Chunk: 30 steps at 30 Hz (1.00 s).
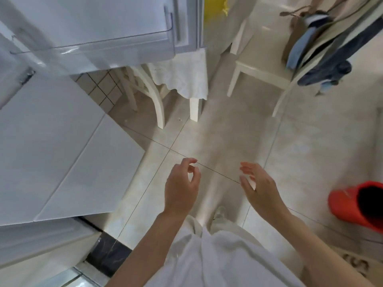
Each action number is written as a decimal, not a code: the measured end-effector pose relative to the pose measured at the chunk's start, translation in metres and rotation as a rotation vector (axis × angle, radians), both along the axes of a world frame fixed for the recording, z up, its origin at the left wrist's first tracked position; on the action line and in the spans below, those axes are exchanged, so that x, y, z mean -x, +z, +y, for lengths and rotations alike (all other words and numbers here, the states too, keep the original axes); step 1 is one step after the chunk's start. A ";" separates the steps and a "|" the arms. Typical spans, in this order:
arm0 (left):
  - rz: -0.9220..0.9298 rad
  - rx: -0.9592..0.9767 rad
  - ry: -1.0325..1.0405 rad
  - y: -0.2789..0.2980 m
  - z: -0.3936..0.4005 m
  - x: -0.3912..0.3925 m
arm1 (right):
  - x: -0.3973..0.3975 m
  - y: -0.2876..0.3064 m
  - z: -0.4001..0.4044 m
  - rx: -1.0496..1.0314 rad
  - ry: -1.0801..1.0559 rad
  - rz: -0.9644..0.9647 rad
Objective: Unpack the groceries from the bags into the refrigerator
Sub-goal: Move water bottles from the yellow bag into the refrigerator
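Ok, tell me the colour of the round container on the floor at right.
Orange-red plastic container, head view.

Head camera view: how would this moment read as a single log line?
left hand: empty, fingers loosely curled | right hand: empty, open | both over pale tiled floor | white refrigerator door: open | groceries: none visible

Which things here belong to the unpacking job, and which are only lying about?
Job: open refrigerator door; its clear door shelf; left hand and right hand, both empty.

Lying about: red bucket; white chair; hanging clothes; table with white cloth.
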<state>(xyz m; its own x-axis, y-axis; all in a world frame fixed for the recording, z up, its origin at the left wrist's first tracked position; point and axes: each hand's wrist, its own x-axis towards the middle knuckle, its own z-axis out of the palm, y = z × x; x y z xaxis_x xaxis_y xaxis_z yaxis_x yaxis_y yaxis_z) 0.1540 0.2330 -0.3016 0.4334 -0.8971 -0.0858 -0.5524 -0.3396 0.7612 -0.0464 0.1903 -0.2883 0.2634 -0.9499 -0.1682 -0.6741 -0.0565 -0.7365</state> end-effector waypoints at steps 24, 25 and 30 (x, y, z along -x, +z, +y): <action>-0.051 -0.078 -0.182 -0.012 -0.280 0.090 | 0.109 -0.010 -0.267 -0.031 -0.105 0.034; -0.042 -0.082 -0.176 -0.012 -0.296 0.088 | 0.105 -0.009 -0.284 -0.032 -0.087 0.041; -0.022 -0.125 -0.195 -0.012 -0.377 0.076 | 0.080 -0.004 -0.368 -0.023 0.005 0.057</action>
<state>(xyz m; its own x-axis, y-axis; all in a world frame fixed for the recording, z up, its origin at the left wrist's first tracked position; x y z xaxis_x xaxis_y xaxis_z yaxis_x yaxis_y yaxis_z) 0.0781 -0.1440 -0.3132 0.2561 -0.9471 -0.1934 -0.6329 -0.3155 0.7070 -0.1263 -0.1773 -0.2926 0.2577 -0.9441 -0.2053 -0.7150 -0.0434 -0.6978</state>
